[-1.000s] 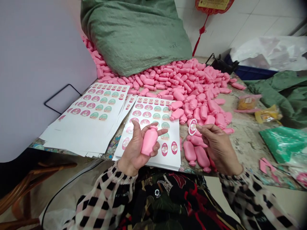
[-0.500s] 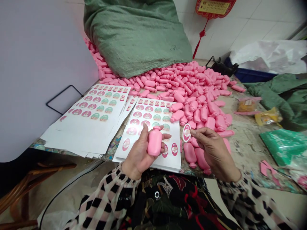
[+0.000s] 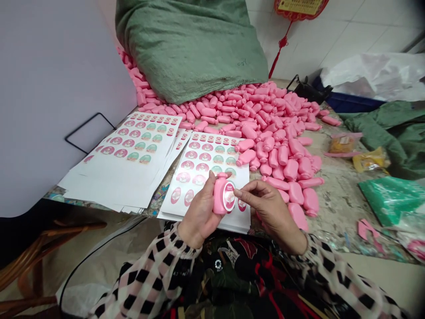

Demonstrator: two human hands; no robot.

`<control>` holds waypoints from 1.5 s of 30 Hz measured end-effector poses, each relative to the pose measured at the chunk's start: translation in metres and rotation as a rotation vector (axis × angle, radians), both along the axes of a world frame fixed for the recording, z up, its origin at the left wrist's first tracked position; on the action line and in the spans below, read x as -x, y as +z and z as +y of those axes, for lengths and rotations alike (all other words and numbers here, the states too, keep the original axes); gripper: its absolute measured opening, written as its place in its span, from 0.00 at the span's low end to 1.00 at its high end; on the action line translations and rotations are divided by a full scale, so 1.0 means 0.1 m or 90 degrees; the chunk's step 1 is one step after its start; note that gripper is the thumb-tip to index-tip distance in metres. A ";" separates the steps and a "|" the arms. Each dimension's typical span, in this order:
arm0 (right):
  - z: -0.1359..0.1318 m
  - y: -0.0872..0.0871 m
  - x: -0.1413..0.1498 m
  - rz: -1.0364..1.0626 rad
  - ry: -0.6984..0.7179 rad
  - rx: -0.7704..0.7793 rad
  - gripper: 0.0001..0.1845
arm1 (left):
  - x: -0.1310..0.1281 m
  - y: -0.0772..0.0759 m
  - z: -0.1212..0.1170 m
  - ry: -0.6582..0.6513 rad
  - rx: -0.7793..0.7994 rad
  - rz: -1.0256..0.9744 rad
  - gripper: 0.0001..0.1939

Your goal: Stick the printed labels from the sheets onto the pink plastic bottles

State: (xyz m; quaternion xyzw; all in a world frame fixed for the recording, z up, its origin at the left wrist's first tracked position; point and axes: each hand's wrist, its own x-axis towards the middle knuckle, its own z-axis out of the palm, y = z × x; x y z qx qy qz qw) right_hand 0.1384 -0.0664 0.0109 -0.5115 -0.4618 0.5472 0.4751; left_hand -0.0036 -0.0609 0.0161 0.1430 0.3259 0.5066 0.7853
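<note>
Left hand point(image 3: 199, 212) wraps a squat pink plastic bottle point(image 3: 219, 201); right fingertips point(image 3: 236, 192) press a pink-and-white oval sticker point(image 3: 229, 196) onto it. Its lettering is unreadable.

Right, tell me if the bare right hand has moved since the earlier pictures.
Yes: the bare right hand has moved left, from beyond the right edge of the white label sheet to over it, reaching the pink plastic bottle.

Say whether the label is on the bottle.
On: the oval label lies against the pink bottle in the left hand, the right hand's fingertips touching its edge.
</note>
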 end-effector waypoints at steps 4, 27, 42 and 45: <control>0.00 0.02 0.06 0.033 0.017 0.004 0.11 | -0.01 -0.04 -0.02 0.013 -0.027 0.007 0.26; 0.03 0.00 0.10 0.094 0.040 0.013 0.09 | -0.02 -0.01 -0.03 0.027 -0.032 0.047 0.28; 0.03 0.00 0.10 0.066 0.031 0.016 0.10 | -0.04 -0.02 -0.01 0.022 -0.047 0.031 0.23; 0.03 0.01 0.10 0.072 0.031 0.019 0.10 | -0.04 -0.02 -0.02 0.020 -0.051 0.031 0.22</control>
